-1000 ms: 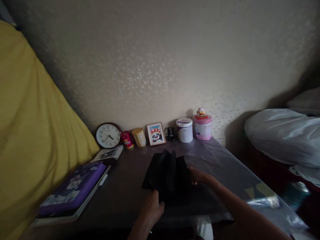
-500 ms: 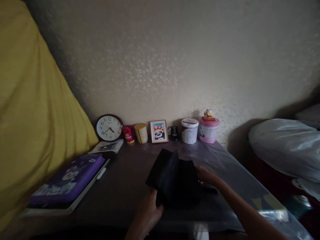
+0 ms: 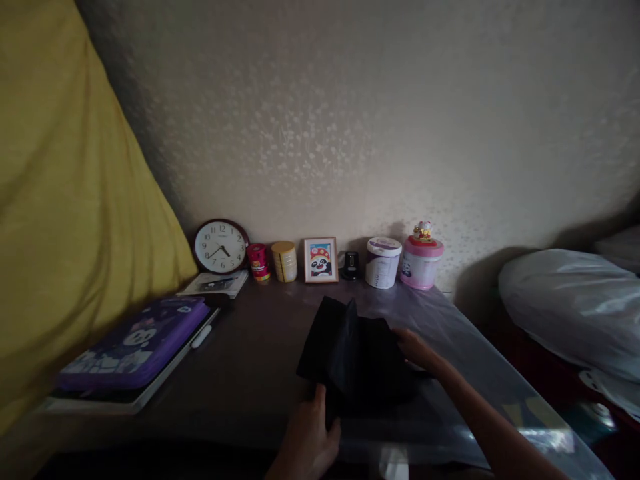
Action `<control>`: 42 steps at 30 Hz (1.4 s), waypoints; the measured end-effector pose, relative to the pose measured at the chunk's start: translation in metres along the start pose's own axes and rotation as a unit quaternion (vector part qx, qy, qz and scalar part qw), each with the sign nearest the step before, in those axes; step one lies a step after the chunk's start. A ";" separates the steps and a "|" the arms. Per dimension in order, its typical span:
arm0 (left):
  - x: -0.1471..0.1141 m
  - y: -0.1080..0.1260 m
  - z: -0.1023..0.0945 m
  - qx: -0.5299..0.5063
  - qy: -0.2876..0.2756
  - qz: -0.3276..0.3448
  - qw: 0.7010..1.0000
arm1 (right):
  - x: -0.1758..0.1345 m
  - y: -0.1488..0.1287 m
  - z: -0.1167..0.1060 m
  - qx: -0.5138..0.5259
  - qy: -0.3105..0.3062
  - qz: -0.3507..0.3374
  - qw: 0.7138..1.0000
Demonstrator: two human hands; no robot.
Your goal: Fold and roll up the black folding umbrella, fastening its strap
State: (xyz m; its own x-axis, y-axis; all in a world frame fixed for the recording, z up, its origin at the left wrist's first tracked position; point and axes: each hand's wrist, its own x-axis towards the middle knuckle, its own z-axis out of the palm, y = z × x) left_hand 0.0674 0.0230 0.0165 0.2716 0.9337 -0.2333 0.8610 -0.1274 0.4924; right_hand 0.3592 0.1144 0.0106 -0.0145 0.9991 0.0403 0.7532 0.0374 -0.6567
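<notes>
A black folded thing (image 3: 380, 360) with flat panels and a raised fold in the middle is over the table's front half. Its exact kind is too dark to make out. At its near left corner, my left hand (image 3: 311, 427) is closed on the edge, thumb toward me. My right hand (image 3: 413, 348) grips its right side, with the fingertips partly hidden behind the black material.
Along the wall stand a clock (image 3: 221, 247), a red can (image 3: 259, 262), a yellow-lidded jar (image 3: 285, 262), a picture frame (image 3: 321, 260) and two tubs (image 3: 383, 263). A purple case (image 3: 135, 347) lies left. A white bag (image 3: 570, 307) bulges at right.
The view has shifted slightly. Both hands keep hold of the black folded thing, which has moved a little to the right and opened slightly wider.
</notes>
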 end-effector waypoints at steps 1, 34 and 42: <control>-0.001 0.002 0.001 -0.005 -0.006 0.000 1.000 | 0.001 0.001 -0.002 -0.013 0.013 0.001 1.000; -0.010 -0.013 -0.012 -0.063 0.038 0.062 0.995 | -0.015 -0.093 -0.020 -0.227 0.051 -0.340 0.911; -0.012 -0.012 -0.008 -0.009 0.043 0.061 0.997 | -0.007 -0.049 -0.025 -0.178 0.036 -0.162 0.970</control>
State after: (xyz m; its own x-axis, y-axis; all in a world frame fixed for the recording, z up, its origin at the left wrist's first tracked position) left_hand 0.0499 0.0158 0.0202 0.3358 0.9369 -0.0974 0.8157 -0.2375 0.5275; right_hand 0.3387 0.1051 0.0613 -0.2521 0.9318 0.2610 0.8964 0.3265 -0.2999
